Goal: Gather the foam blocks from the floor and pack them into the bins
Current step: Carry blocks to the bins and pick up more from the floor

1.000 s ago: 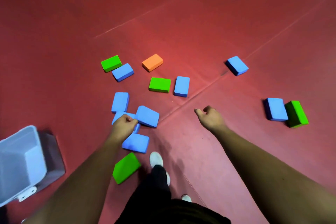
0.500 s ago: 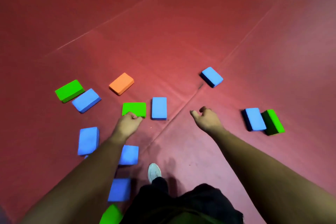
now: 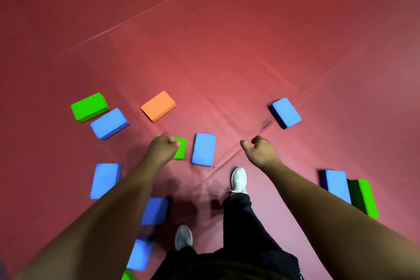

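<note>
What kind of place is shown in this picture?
Probably an indoor gym or activity room, though no walls are in view. The floor is smooth red matting with a seam running between the sheets, and coloured foam blocks lie scattered on it.

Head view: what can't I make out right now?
Middle green block, head view: left hand covers most; contact unclear.
Bottom green block: cut by the frame edge.
Lowest blue block: blurred, left forearm overlaps it.
Bins: out of frame.
</note>
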Available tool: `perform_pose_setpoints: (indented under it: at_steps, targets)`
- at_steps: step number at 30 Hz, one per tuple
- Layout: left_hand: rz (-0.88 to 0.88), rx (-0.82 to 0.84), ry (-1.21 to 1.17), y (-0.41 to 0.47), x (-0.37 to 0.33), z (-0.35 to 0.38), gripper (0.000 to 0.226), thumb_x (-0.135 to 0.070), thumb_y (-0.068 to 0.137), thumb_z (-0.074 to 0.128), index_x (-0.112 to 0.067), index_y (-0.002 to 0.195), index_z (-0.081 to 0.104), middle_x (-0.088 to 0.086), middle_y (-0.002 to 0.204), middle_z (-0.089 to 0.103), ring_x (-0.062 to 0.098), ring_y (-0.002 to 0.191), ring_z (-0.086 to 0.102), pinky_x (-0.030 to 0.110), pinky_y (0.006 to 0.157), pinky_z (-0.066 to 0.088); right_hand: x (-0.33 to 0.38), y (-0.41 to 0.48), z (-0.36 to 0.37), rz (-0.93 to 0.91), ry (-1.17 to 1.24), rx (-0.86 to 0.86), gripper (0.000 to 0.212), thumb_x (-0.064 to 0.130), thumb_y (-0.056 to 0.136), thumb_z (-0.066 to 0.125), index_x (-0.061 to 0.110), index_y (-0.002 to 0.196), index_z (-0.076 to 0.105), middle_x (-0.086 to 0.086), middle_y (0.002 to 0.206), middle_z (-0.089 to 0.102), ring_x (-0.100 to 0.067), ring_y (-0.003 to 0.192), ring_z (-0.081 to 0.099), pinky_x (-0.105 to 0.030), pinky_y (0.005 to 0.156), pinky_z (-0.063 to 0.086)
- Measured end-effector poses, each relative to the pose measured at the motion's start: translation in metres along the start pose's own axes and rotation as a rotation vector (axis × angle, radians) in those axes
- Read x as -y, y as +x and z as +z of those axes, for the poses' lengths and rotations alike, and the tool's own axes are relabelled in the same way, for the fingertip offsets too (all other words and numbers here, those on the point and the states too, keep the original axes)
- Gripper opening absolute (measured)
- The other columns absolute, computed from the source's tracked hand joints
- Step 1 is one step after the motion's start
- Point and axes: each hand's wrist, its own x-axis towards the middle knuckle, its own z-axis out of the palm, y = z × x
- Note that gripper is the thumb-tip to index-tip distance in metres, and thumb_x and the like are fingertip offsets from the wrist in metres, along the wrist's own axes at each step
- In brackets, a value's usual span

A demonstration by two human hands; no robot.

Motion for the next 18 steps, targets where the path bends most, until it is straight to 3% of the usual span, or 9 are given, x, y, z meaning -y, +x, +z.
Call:
perform_pose_setpoints:
  at_steps: [4,6,7,11,13,18]
  targets:
    - [-0.113,-0.006,-0.091,0.051,-0.025,0.008,0.027,-0.035,0.081,0.064,-0.008,0.078,0.059,0.022,0.085,0.064,0.032,0.084,0.063,0.035,0.069,0.041,0.027,0.098,-0.017,-0.078,-0.059,0.081,0.055,0.051,0.093,0.049,0.003,0.119,0.058,-0.019,0.125,0.061,-0.034,0.117,0.056,-0.038,0.096,0.047]
    - [-0.153,-0.003,-0.172,0.072,-0.041,0.015,0.034,-0.044,0.069,0.061,-0.012,0.072,0.053,0.015,0.074,0.055,0.023,0.071,0.052,0.030,0.064,0.038,0.040,0.144,-0.021,-0.111,-0.097,0.123,0.054,0.050,0.093,0.050,0.004,0.119,0.058,-0.019,0.123,0.062,-0.034,0.116,0.056,-0.036,0.094,0.046]
    - [-0.178,0.015,-0.177,0.084,-0.048,0.020,0.033,-0.043,0.073,0.061,-0.011,0.071,0.052,0.016,0.074,0.055,0.022,0.069,0.050,0.029,0.063,0.037,0.047,0.166,-0.020,-0.122,-0.118,0.144,0.053,0.050,0.093,0.050,0.004,0.119,0.058,-0.019,0.123,0.062,-0.034,0.116,0.056,-0.036,0.094,0.046]
    - [-0.253,-0.017,-0.084,0.149,-0.053,0.048,0.025,-0.025,0.092,0.061,-0.001,0.092,0.063,0.024,0.099,0.066,0.033,0.096,0.062,0.034,0.074,0.041,0.064,0.246,-0.003,-0.142,-0.178,0.223,0.053,0.051,0.093,0.049,0.006,0.121,0.057,-0.016,0.124,0.061,-0.033,0.115,0.056,-0.036,0.091,0.046]
    - [-0.259,-0.016,-0.059,0.187,-0.044,0.067,0.013,-0.023,0.091,0.062,-0.011,0.087,0.061,0.018,0.096,0.067,0.031,0.095,0.063,0.030,0.069,0.036,0.067,0.285,0.017,-0.146,-0.175,0.247,0.053,0.050,0.093,0.050,0.006,0.121,0.057,-0.015,0.123,0.062,-0.033,0.114,0.056,-0.036,0.091,0.046]
    - [-0.291,0.036,-0.017,0.293,-0.001,0.135,0.021,-0.028,0.093,0.058,-0.013,0.079,0.055,0.020,0.092,0.066,0.035,0.093,0.062,0.036,0.070,0.039,0.046,0.382,0.106,-0.139,-0.161,0.287,0.049,0.047,0.093,0.051,0.006,0.121,0.058,-0.014,0.120,0.063,-0.031,0.112,0.056,-0.032,0.085,0.043]
